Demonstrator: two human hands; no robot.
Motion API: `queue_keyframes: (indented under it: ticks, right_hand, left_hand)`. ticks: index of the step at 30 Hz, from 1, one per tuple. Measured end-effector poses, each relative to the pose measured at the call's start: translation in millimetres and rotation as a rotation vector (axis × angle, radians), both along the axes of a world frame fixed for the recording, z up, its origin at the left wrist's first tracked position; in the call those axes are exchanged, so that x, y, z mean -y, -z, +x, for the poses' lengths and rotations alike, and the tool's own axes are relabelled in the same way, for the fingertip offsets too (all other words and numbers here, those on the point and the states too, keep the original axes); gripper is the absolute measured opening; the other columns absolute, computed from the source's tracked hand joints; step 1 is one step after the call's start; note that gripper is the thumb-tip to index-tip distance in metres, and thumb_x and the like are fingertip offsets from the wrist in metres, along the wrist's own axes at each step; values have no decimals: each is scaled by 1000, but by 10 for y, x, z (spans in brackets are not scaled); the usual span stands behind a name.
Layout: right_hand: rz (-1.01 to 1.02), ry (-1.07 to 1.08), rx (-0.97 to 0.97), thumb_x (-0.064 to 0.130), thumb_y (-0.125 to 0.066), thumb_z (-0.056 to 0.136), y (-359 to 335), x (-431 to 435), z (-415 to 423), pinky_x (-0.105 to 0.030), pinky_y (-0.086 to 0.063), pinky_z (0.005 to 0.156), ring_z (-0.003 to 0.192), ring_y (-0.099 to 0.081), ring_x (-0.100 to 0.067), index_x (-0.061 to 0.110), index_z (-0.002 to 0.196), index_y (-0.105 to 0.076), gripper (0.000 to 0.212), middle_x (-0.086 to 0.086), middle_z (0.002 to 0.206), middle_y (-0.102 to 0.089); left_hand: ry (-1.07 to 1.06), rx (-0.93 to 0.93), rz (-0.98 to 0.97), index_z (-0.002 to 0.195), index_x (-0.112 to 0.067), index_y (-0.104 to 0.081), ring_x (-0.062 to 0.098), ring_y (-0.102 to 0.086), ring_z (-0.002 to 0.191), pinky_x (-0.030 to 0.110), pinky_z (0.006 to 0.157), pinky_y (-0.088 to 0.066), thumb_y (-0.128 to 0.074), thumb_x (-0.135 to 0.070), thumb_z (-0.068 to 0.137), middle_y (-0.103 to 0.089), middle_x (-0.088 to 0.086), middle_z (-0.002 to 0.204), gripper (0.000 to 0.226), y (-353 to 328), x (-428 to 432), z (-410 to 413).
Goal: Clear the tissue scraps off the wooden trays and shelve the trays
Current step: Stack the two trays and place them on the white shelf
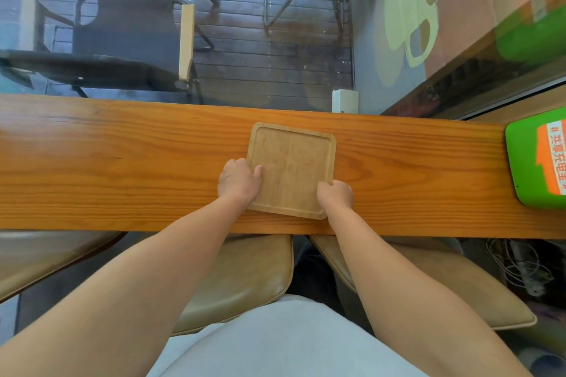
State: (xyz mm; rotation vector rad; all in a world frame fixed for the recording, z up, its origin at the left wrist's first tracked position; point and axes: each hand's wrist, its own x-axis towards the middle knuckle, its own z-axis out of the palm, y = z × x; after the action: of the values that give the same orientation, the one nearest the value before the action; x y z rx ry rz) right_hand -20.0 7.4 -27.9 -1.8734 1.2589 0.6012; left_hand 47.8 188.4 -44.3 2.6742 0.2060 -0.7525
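Tan leather seats (pixel 245 278) sit nearest, tucked under the near edge of the wooden counter (pixel 122 162), with both bare forearms reaching over them. On the counter, slightly right of its middle and close to the near edge, lies 1 wooden tray (pixel 291 168), flat and turned a little off square to the counter's grain. The left hand (pixel 239 182) is curled over the tray's left edge, thumb lying on the inner floor and the other fingers hidden beneath or beside the rim. The right hand (pixel 335 194) is closed on the near right corner, fingers wrapped around the rim. Both hands are gripping the tray.

No tissue scraps show on the tray floor; only faint marks in the wood. So the clearing of this tray looks done, and the step in hand appears to be picking it up for shelving. The next move calls for a level lift with both hands, then a turn toward a shelf, which is nowhere in view.

Farther along, at the counter's right end, rests a green box (pixel 536 162) with orange lettering. At the far edge stands a small white block (pixel 345 101), and beyond it, folding chairs (pixel 122 40) on a dark plank floor.
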Motion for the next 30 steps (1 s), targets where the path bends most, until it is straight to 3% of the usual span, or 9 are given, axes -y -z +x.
queue_keyframes:
  ticks: [4,5,8,11,13,17,20,22,30]
  right_hand:
    - [135,281,16,18,-47,91,-10,27,27,-37,-46,80,88,-53,-24,3,110,-58,27,-11,123,-56]
    - [170,334,13,18,-48,91,-17,48,34,-36,-43,77,84,-50,-21,5,116,-57,30,-10,120,-56]
    - [238,440,2,19,-49,92,-31,84,45,-37,-40,79,93,-45,-23,5,132,-49,43,-10,123,-54]
    - [250,510,3,20,-48,92,-24,94,46,-38,-49,87,96,-55,-25,5,128,-53,39,-5,117,-58]
    - [214,475,4,25,-49,95,-7,114,51,-43,-50,93,103,-57,-30,6,127,-54,38,-12,122,-60]
    - [189,383,-20,35,-45,100,19,128,52,-44,-40,100,127,-45,-35,4,139,-41,50,-15,141,-47]
    - [249,310,-46,43,-41,100,37,96,22,-46,-33,107,135,-36,-34,7,147,-28,61,-12,150,-36]
    - [277,273,-52,45,-37,100,44,85,-15,-46,-30,109,136,-34,-33,7,148,-25,62,-11,151,-34]
    - [326,214,70,41,-40,101,-223,198,25,-51,-32,111,136,-36,-31,9,149,-22,61,-10,152,-34]
  left_hand:
    - [-336,-133,-117,79,-7,-69,25,-63,72,31,57,-47,-53,-41,95,-65,6,78,41,9,11,70]
    - [-397,-162,-144,78,-8,-68,23,-61,71,31,59,-46,-54,-42,95,-64,4,78,41,14,7,92]
    - [-544,-216,-222,76,-14,-67,22,-57,71,32,66,-46,-56,-43,94,-63,4,86,36,38,5,114]
    - [-649,-239,-283,91,-14,-71,25,-57,81,34,72,-48,-58,-42,94,-64,7,96,30,44,0,98]
    - [-646,-259,-289,101,-9,-71,25,-57,84,35,73,-49,-57,-42,94,-66,9,103,37,35,4,92]
    - [-619,-306,-315,115,-3,-64,25,-56,90,36,76,-47,-54,-43,96,-64,13,116,45,2,11,88]
    - [-611,-427,-390,136,-1,-49,33,-57,115,46,96,-49,-50,-47,96,-56,16,133,61,-57,-4,87]
    - [-613,-486,-449,143,-3,-40,36,-54,122,51,101,-47,-47,-46,98,-52,17,138,62,-95,-27,87]
    - [-576,-470,-681,136,-2,-48,29,-61,110,49,94,-52,-49,-35,101,-62,14,124,48,-315,-74,73]
